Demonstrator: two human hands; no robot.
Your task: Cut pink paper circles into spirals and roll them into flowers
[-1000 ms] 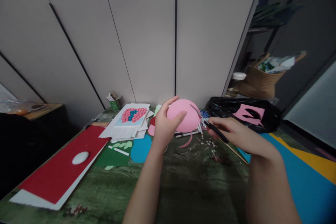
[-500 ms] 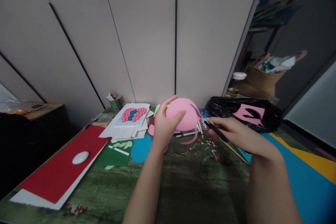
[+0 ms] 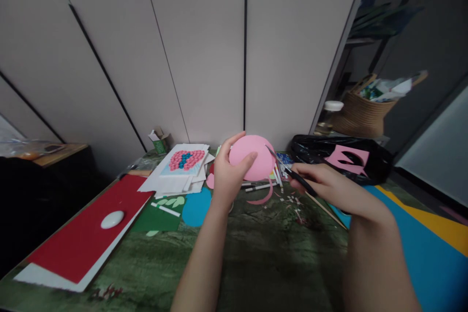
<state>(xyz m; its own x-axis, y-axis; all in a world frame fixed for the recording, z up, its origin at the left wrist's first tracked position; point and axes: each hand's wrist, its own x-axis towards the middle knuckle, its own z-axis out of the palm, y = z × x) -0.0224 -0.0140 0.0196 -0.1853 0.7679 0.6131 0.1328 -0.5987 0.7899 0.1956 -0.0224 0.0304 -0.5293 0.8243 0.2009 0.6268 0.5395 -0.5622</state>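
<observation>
My left hand is closed on a round pink paper shape, thumb across its front, and holds it up above the table. My right hand grips black-handled scissors whose blades meet the right edge of the pink shape. A thin curved pink strip hangs from the lower edge of the shape down toward the table.
On the green table lie a red sheet with a white oval, a green sheet, a blue shape, a stack of white paper and white sticks. Blue and yellow sheets lie at right, a black bag behind.
The pink shape has turned and shifted slightly left in my left hand, and the cut strip hanging below it has grown longer. The scissors stay at its right edge.
</observation>
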